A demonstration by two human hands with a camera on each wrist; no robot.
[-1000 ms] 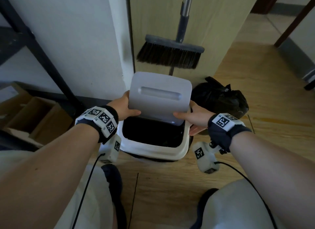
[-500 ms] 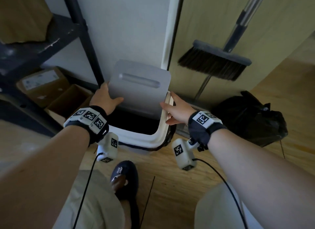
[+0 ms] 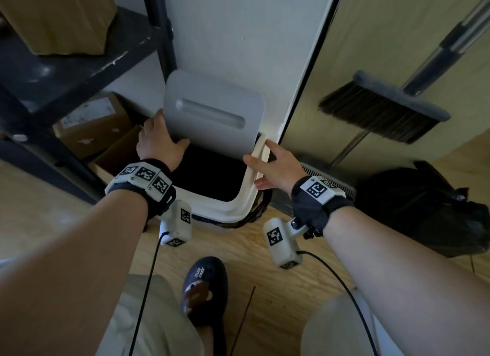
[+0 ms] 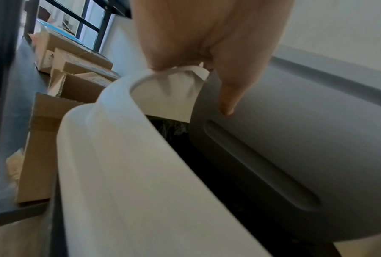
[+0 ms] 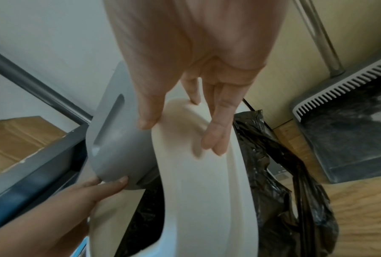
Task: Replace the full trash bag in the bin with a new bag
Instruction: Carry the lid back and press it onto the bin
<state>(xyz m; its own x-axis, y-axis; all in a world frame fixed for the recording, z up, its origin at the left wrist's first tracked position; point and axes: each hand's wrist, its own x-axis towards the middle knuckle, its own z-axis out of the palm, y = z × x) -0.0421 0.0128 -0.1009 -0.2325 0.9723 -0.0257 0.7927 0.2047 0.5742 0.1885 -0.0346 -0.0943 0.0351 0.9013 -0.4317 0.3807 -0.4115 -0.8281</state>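
Since half a second ago the bin (image 3: 233, 210) sits closer against the white wall, and the right hand (image 3: 275, 167) has spread, fingers straight along the smooth cream rim. The left hand (image 3: 156, 143) grips the matte grey swing lid (image 3: 212, 117), thumb on its face. Crinkled black liner (image 5: 273, 173) hangs outside the rim. A tied, glossy black full bag (image 3: 424, 210) lies on the wood floor to the right.

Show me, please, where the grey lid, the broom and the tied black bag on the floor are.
grey lid (image 3: 214, 117): head view, flat top face near the recessed handle.
broom (image 3: 381, 112): head view, dark bristles.
tied black bag (image 3: 421, 207): head view, bulging middle of the plastic.
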